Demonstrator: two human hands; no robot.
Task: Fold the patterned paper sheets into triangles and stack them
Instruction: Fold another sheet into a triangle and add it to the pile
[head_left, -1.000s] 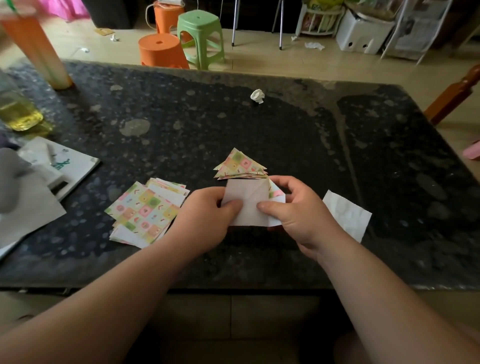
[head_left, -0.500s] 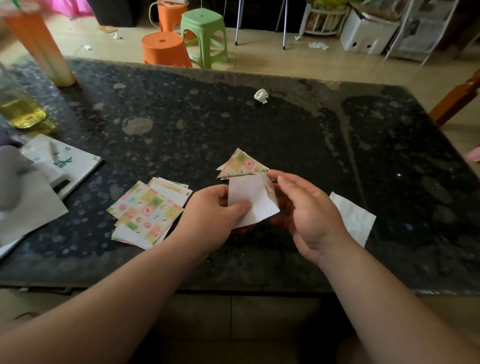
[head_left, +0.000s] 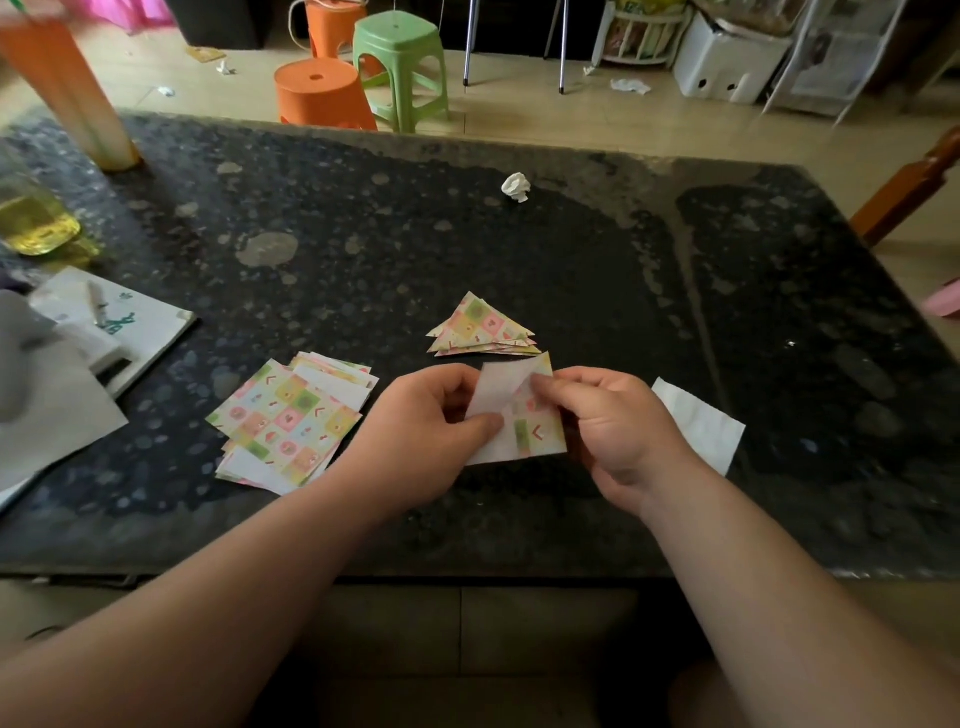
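Paper sheet (head_left: 524, 415) half-folded | both hands pinch it – L (head_left: 421, 431) / R (head_left: 618, 426)

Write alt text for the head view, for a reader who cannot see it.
The left hand and right hand pinch a part-folded patterned sheet at a dark table. A stack of triangles lies just beyond it, with flat sheets to its left and white paper to its right.

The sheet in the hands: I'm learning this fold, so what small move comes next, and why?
Probably bring the white flap corner to corner and crease it: the left hand and right hand pinch the sheet only half folded, unlike the triangle stack beyond.
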